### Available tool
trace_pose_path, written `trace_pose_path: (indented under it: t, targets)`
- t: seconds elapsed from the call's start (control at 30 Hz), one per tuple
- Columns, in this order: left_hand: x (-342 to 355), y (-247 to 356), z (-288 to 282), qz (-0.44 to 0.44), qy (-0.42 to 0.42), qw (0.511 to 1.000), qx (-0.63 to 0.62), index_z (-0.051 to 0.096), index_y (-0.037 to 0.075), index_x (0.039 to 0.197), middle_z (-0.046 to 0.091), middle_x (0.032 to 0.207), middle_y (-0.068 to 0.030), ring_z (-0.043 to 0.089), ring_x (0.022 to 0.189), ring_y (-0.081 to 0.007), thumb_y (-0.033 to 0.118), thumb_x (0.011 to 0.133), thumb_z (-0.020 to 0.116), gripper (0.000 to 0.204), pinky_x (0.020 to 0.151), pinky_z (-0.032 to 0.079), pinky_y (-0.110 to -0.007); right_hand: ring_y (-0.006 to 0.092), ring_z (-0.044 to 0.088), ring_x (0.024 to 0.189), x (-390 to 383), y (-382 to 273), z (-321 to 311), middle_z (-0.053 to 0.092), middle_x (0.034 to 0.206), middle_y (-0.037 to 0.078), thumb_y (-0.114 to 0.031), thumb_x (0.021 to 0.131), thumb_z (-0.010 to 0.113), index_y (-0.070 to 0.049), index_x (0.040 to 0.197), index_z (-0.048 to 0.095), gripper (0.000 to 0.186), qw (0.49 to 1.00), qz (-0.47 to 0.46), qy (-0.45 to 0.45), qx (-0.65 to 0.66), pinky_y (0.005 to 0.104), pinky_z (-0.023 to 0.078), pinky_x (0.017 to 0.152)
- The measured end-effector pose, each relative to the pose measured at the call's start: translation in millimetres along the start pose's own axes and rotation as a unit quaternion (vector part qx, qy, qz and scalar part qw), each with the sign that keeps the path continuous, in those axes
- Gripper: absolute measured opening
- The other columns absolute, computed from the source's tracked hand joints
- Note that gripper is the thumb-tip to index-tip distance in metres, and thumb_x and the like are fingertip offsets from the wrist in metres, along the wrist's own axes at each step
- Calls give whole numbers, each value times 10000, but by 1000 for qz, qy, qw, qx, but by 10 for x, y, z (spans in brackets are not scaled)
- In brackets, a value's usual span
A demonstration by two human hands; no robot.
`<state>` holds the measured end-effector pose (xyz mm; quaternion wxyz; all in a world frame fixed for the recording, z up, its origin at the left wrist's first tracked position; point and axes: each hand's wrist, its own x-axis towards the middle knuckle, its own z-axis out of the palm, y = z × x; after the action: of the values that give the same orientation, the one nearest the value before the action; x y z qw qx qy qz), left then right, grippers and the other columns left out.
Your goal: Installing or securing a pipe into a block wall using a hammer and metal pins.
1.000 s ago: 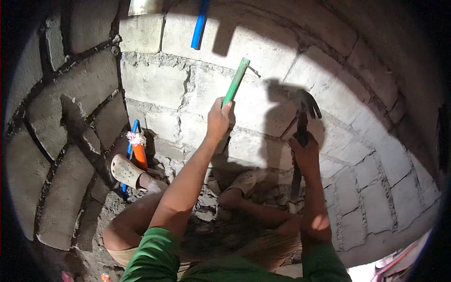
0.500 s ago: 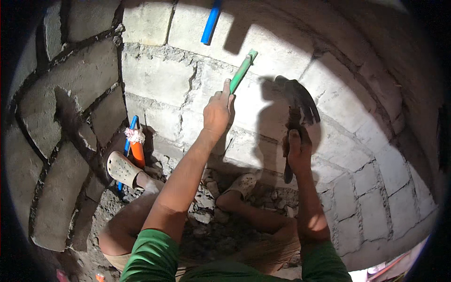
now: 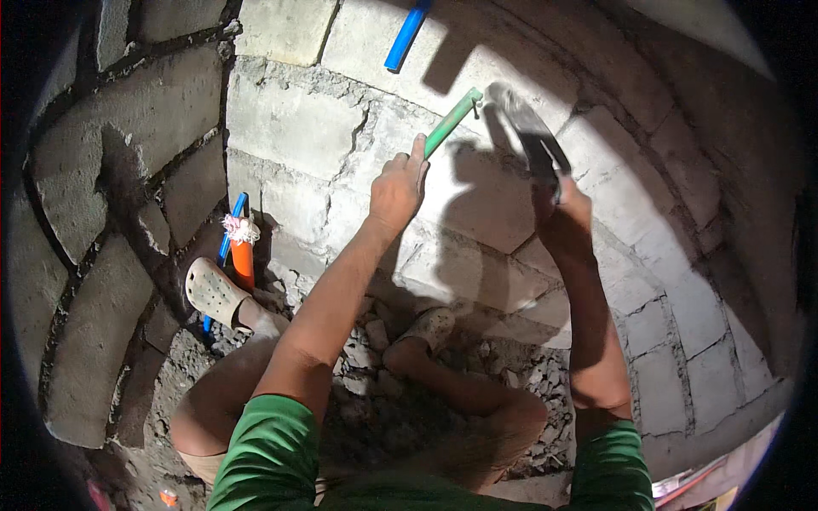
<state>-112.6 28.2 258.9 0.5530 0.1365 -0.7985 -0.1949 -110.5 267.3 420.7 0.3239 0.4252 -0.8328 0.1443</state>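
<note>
My left hand (image 3: pixel 399 192) is closed around a green chisel (image 3: pixel 449 126), index finger laid along it. The chisel slants up and right in front of the pale block wall (image 3: pixel 294 115); its lower end is hidden by the hand. Raised at the right, my right hand (image 3: pixel 566 220) grips a hammer (image 3: pixel 535 136) by its handle. The hammer's head is smeared by motion and appears close to the chisel's upper end; whether they touch I cannot tell.
A blue pipe (image 3: pixel 407 36) hangs down at the top. An orange pipe (image 3: pixel 243 266) with stuffing in its mouth stands at the left corner beside another blue pipe (image 3: pixel 224 243). Broken rubble (image 3: pixel 362 349) covers the ground around my clogs (image 3: pixel 215 291). Darker blocks (image 3: pixel 128 153) form the left wall.
My right hand has swung the hammer up, bringing its head from the right toward the chisel's upper end. My left hand keeps its hold on the chisel. The view has shifted slightly.
</note>
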Motion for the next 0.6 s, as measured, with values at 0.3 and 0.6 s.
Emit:
trace_pose_path:
  t: [0.3, 0.6]
  targets:
    - [106, -47, -10, 26, -16, 999, -9, 348, 131, 1475, 552, 849, -156, 578, 780, -346, 249, 988, 499, 523, 664, 503, -463, 226, 688, 783, -431, 115, -107, 694, 875, 150, -112, 867, 663, -84, 1040, 639, 176, 903, -244, 97, 341, 384, 569, 708]
    - [64, -260, -232, 1, -99, 993, 56, 309, 115, 1493, 571, 924, -159, 601, 819, -315, 157, 972, 470, 546, 649, 550, -404, 343, 600, 691, -458, 141, -217, 599, 722, 207, -124, 828, 554, 49, 851, 550, 175, 980, -135, 74, -125, 400, 467, 614]
